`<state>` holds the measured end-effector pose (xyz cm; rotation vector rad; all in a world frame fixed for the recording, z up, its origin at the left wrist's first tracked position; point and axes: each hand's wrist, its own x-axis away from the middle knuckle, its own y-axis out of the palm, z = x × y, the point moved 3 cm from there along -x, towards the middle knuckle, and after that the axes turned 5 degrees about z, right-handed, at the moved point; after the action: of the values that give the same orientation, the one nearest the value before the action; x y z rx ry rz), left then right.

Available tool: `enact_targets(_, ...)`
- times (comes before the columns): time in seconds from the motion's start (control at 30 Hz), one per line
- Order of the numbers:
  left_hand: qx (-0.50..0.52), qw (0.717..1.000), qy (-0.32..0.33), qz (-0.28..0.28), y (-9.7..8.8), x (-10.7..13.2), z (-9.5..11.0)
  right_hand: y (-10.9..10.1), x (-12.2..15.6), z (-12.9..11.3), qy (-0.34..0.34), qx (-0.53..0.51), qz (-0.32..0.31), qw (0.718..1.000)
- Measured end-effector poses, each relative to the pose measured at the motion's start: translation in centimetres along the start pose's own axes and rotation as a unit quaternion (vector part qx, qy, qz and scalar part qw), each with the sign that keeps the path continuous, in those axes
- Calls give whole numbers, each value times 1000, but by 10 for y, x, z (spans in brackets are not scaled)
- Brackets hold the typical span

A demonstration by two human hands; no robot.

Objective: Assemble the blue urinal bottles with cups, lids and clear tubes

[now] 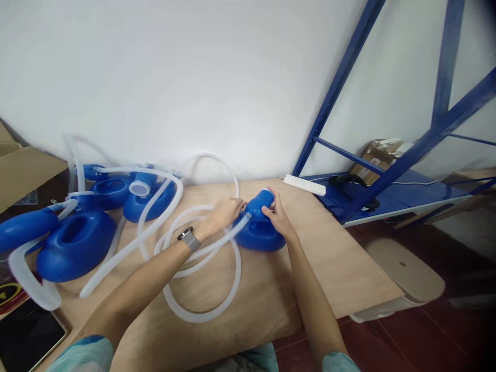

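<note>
A blue plastic bottle (260, 235) with a wide neck and a moulded handle opening sits on the wooden table, its neck pointing up and away. My right hand (278, 213) grips the right side of that neck, thumb towards me. Against the neck's left side, my left hand (231, 211) has its fingers bent together; whatever is in them is hidden behind the bottle. A clear, whitish hose (211, 311) lies in loose coils under my left forearm. One end of it meets the bottle's neck at a metal clamp (248, 215).
Several more blue bottles (77, 243) with hoses stand on the left, near an open cardboard box (33, 173). A white power strip (304, 184) lies at the table's back right. Beyond are a blue metal rack (337, 67) and a beige stool (406, 268). A dark tablet-like screen (29, 336) is lower left.
</note>
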<state>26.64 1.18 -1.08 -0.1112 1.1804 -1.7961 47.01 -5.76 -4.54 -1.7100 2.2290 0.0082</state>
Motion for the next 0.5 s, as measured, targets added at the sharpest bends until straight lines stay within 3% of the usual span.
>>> enact_targets(0.17, 74, 964, -142, 213, 12, 1, -15, -1, 0, 4, -17, 19, 11, 1000)
enact_targets(0.3, 87, 919, -200, 329, -2, 7, -35, -3, -2, 5, -36, 38, 28, 998)
enact_targets(0.37, 80, 912, -203, 348, -20, 9, -49, -4, -3, 5, -37, 42, 34, 998)
enact_targets(0.5, 51, 934, -167, 313, -57, 13, -76, -4, -3, 5, -15, 23, 32, 999)
